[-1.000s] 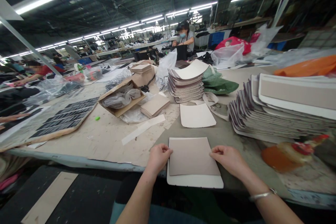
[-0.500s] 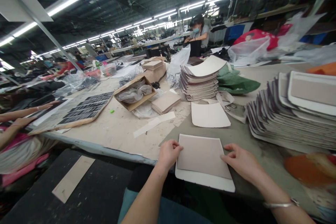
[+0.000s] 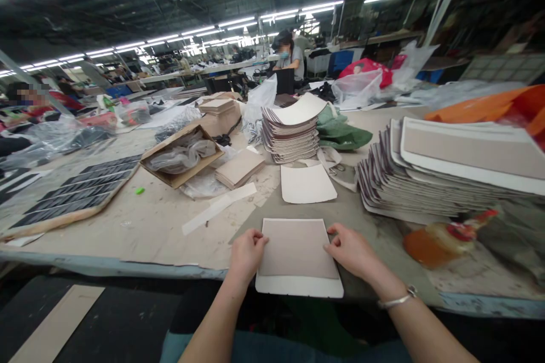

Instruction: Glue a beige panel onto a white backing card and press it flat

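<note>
A white card sheet (image 3: 298, 286) lies at the near table edge with a grey-brown board (image 3: 296, 247) laid on top of it. My left hand (image 3: 247, 252) pinches the left edge of this pair, fingers curled. My right hand (image 3: 351, 249) grips the right edge, fingers closed on it; a bracelet sits on that wrist. Just beyond lies a single white sheet (image 3: 307, 183).
A tall stack of assembled sheets (image 3: 430, 176) fans out at the right. Another stack (image 3: 292, 133) stands further back, beside a green cloth (image 3: 343, 130). A cardboard box with plastic (image 3: 181, 156), a small board pile (image 3: 238, 167) and a dark panel (image 3: 80, 193) lie left. Other people work at far tables.
The view swung left and back again. Both hands stay on the edges of the board and sheet, which has shifted only slightly on the table.
</note>
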{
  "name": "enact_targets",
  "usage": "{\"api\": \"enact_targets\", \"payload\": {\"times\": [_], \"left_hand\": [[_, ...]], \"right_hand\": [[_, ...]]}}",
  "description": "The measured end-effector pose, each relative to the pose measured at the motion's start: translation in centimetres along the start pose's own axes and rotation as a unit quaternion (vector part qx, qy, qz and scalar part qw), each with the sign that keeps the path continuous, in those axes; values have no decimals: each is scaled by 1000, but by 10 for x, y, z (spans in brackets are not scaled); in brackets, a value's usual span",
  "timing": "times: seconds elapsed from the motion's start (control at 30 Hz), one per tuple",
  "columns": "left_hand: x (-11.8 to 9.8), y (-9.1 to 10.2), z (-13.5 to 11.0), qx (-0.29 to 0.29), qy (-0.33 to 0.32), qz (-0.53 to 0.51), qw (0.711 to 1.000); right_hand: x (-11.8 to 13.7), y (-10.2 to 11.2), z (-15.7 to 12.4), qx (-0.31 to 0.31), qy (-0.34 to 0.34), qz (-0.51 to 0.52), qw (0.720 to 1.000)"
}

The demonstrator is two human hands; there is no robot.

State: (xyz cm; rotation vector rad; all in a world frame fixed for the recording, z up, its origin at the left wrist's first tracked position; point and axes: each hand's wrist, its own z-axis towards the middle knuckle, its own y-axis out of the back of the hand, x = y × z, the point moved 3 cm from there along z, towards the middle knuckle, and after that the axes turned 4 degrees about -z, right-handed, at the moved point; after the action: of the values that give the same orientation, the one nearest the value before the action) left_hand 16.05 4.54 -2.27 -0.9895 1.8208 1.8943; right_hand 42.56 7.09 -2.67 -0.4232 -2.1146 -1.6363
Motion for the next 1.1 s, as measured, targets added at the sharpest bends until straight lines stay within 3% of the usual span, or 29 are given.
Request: {"api": "enact_targets", "payload": {"times": [0.77,1.1], "left_hand": [[-3,-8,-1,-12,-24,77,997],[-2,-7,1,4,-20,96,995]], "right_hand": [[-6,-4,4,27,-5,-54,998],[3,-3,1,-3,3,-19,1000]]}}
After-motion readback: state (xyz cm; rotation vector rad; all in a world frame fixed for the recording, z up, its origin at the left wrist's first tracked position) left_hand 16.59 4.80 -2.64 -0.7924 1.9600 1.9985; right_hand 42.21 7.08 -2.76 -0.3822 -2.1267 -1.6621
